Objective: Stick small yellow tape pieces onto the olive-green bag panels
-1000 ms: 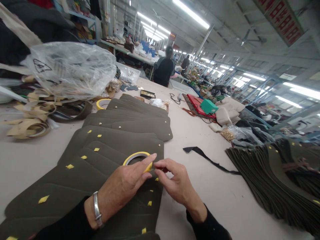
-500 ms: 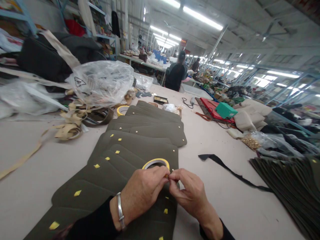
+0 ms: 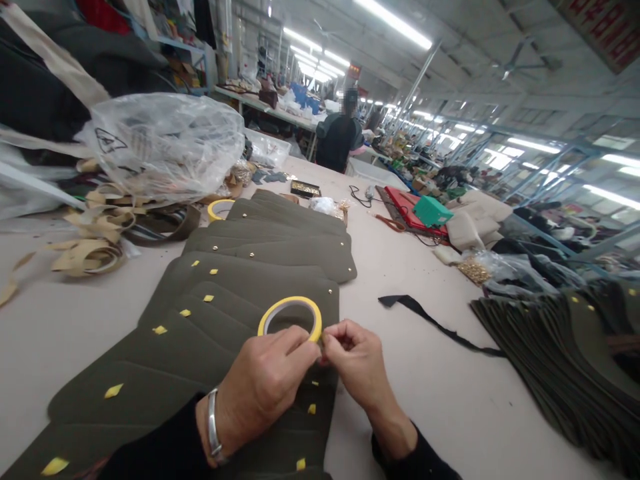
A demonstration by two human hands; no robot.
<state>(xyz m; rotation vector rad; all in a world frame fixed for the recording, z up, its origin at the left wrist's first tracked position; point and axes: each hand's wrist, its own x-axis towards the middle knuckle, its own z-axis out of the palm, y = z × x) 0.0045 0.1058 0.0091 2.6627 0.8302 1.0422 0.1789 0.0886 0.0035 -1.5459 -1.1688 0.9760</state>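
Observation:
My left hand grips a yellow tape roll by its near edge, thumb and forefinger pressed on it. Right beside it, my right hand is closed in a pinch at the roll's right side, apparently on the tape's end. Both hands hover over a fanned row of dark olive fabric panels. Small yellow tape squares sit on the near panels. The farther panels carry small metal studs.
A clear plastic bag and coiled tan straps lie at the left, with a second yellow tape roll behind the panels. A black strip and a stack of olive panels lie right. A person stands far back.
My hands drew together on the tape roll, and my right fingers closed into a pinch at its edge. The roll now stands tilted higher. The view swung about.

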